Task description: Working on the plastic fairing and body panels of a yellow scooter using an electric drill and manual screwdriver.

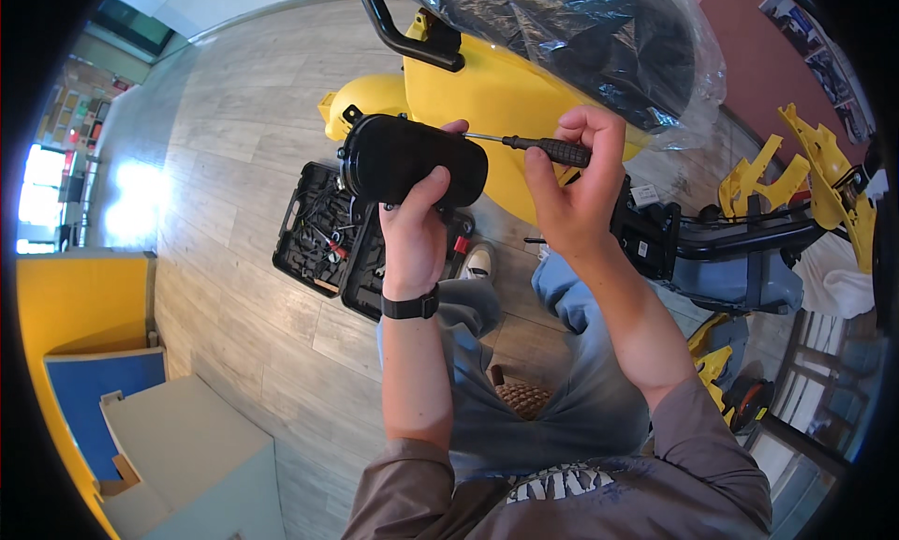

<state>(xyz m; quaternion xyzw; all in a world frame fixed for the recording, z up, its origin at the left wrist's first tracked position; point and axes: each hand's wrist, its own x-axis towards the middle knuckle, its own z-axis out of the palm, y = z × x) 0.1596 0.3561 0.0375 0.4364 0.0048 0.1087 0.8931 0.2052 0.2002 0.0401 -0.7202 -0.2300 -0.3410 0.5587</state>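
My left hand (415, 231), with a black band on its wrist, grips a black rounded housing (403, 161) from below, its thumb lying across the near face. A metal rim and a mounting tab show at the housing's left end. In my right hand (590, 198) is a screwdriver (552, 151) with a dark ribbed handle, held between thumb and fingers. Its shaft points left, and the tip ends by the housing's upper right side near my left fingertips. Whether the tip sits in a screw is hidden.
An opened black tool case (314, 226) lies on the wooden floor behind the housing. Beyond stands a yellow vehicle body (478, 86) with a plastic-wrapped black seat (581, 44). Yellow and black parts (763, 179) are on the right. A grey cabinet (187, 437) stands at lower left.
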